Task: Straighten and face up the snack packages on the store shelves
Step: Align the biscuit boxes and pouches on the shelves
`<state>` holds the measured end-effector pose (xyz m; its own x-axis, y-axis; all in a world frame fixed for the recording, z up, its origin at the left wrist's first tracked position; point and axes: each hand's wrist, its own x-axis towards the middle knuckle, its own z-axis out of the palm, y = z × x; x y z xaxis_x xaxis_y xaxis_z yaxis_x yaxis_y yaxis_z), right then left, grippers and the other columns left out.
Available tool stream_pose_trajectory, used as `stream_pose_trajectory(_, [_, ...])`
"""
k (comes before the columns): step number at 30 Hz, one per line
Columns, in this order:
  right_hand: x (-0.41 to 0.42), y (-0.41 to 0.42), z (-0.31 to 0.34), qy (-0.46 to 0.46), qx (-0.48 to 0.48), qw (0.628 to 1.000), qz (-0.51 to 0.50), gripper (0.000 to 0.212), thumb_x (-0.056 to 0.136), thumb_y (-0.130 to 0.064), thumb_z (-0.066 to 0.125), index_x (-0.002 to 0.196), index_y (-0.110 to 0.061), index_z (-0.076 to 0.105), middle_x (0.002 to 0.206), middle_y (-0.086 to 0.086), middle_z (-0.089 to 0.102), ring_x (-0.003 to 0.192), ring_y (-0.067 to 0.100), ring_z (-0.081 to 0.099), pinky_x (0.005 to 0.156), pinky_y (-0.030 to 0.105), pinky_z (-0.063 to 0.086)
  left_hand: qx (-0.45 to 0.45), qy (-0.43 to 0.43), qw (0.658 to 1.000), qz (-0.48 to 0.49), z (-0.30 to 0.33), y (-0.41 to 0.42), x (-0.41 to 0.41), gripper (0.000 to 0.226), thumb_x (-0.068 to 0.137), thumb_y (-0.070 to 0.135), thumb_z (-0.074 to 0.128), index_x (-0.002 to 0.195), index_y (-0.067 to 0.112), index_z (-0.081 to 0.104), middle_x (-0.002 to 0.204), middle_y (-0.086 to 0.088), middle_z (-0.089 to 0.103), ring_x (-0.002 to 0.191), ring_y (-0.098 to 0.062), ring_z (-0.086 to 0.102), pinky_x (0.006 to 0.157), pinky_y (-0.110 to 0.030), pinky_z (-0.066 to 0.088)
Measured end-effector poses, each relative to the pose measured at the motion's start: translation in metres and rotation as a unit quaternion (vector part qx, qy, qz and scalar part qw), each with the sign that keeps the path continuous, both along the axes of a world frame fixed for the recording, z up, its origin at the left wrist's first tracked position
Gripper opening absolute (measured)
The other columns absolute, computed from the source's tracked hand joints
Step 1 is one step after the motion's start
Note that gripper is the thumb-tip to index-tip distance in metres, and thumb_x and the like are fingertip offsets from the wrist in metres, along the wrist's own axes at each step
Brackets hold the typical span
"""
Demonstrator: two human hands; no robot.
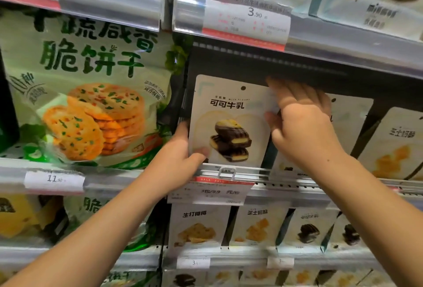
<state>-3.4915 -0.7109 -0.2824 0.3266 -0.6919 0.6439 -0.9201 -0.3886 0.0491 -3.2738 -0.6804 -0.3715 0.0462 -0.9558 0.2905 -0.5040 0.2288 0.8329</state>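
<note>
A white snack pouch (pixel 231 112) showing chocolate-coated cakes stands upright at the front of the middle shelf, facing me. My left hand (pixel 180 156) grips its lower left corner, thumb on the front face. My right hand (pixel 302 121) holds the pouch's upper right edge, thumb at the side and fingers reaching up toward the top corner. Behind my right hand stands another white pouch (pixel 350 121), mostly hidden.
A large green cracker bag (pixel 91 89) fills the shelf to the left. A yellow-print pouch (pixel 398 144) leans at the right. A sale tag (pixel 219 188) hangs on the shelf rail (pixel 286 179). More white pouches (pixel 258 227) line the shelf below.
</note>
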Motion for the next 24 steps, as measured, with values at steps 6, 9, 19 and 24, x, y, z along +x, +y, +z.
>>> stream_pose_trajectory(6, [-0.017, 0.0, -0.014, -0.017, -0.018, 0.999, 0.024, 0.067, 0.089, -0.023, 0.059, 0.151, -0.02, 0.032, 0.156, 0.008, 0.033, 0.145, 0.03, 0.026, 0.117, 0.045, 0.013, 0.02, 0.015, 1.0, 0.013, 0.003, 0.001, -0.003, 0.054, 0.093, 0.022, 0.063, 0.138, 0.025, 0.033, 0.114, 0.011, 0.06, 0.111, -0.012, 0.059, 0.094, -0.031, 0.048])
stream_pose_trajectory(9, [-0.039, 0.007, -0.039, -0.054, -0.014, 0.996, 0.076, 0.051, 0.082, -0.015, 0.058, 0.132, -0.02, 0.047, 0.124, 0.009, 0.052, 0.113, 0.025, 0.047, 0.098, 0.05, 0.044, 0.036, -0.006, 0.999, 0.029, 0.006, 0.002, -0.004, 0.054, 0.094, 0.023, 0.063, 0.139, 0.024, 0.033, 0.122, 0.005, 0.062, 0.109, -0.012, 0.059, 0.084, -0.026, 0.048])
stream_pose_trajectory(19, [-0.097, 0.008, -0.128, -0.071, 0.001, 0.989, 0.126, 0.036, 0.091, -0.01, 0.056, 0.127, -0.005, 0.06, 0.122, 0.019, 0.054, 0.11, 0.034, 0.048, 0.093, 0.042, 0.039, -0.11, -0.145, 0.959, 0.216, -0.014, 0.048, -0.022, 0.038, 0.097, 0.029, 0.052, 0.132, 0.016, 0.056, 0.112, 0.01, 0.062, 0.107, -0.013, 0.06, 0.084, -0.029, 0.044])
stream_pose_trajectory(24, [-0.099, -0.002, -0.145, -0.073, -0.046, 0.982, 0.168, 0.04, 0.086, -0.01, 0.055, 0.125, -0.002, 0.06, 0.112, 0.016, 0.059, 0.1, 0.031, 0.05, 0.087, 0.038, 0.036, -0.087, -0.08, 0.964, 0.24, -0.032, 0.057, -0.028, 0.048, 0.101, 0.029, 0.048, 0.146, 0.017, 0.041, 0.133, 0.007, 0.056, 0.12, -0.006, 0.052, 0.1, -0.025, 0.042])
